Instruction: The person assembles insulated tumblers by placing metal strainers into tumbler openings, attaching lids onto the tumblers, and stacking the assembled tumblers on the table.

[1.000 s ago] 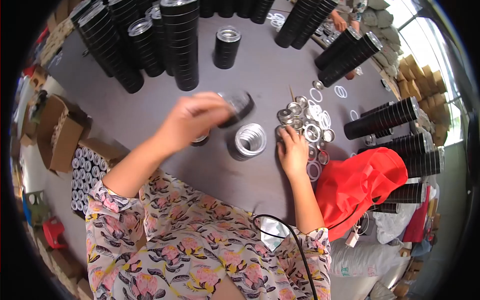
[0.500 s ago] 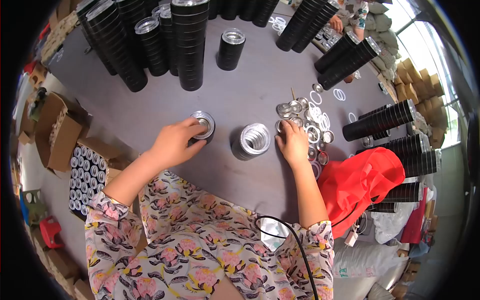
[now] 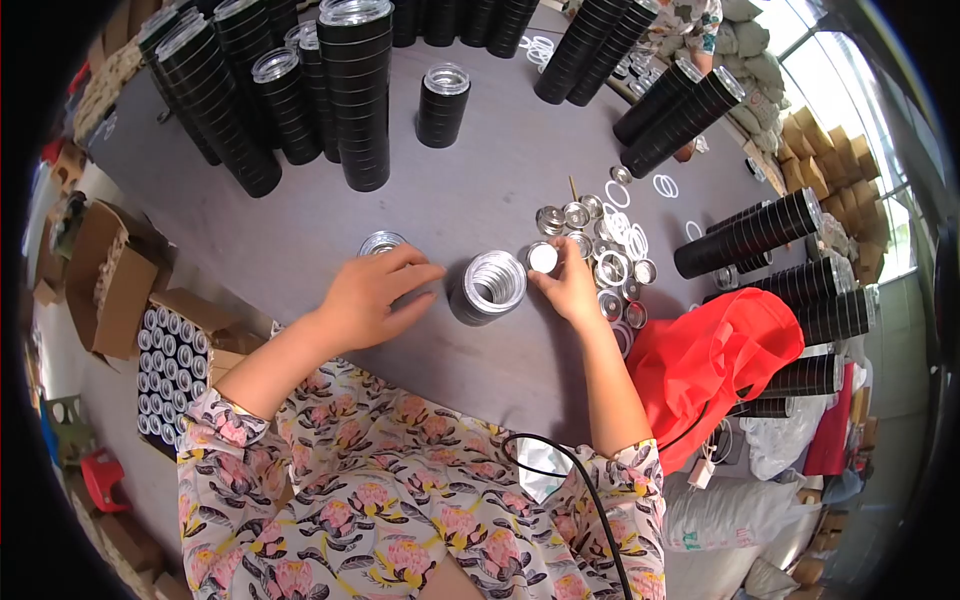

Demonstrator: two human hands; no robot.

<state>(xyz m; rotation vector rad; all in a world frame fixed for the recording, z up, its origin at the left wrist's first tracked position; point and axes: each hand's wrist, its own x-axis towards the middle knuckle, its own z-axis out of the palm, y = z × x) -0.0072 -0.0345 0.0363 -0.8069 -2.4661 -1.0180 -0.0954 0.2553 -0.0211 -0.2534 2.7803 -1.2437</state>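
My right hand [image 3: 572,290] grips a small round metal cap [image 3: 542,257] with a white face, between thumb and fingers, just right of a short black stack with clear rims [image 3: 497,275]. My left hand [image 3: 375,300] is open, its fingers spread and pointing toward that stack. Partly hidden behind it sits a low black piece with a clear silvery rim [image 3: 381,241]. Beyond my right hand lies a loose pile of round metal caps [image 3: 576,214] and white rings [image 3: 636,242].
Tall stacks of black cylinders [image 3: 355,100] stand along the far left, with a shorter black stack [image 3: 443,108] beside them. More black stacks [image 3: 750,237] lean at the right. A red bag [image 3: 700,345] lies by my right forearm. A co-worker's sleeve [image 3: 700,20] shows at the far side.
My right hand has lifted the metal cap from the pile and brought it left, close to the short stack. My left hand has let go of the low black piece and moved right, fingers spreading.
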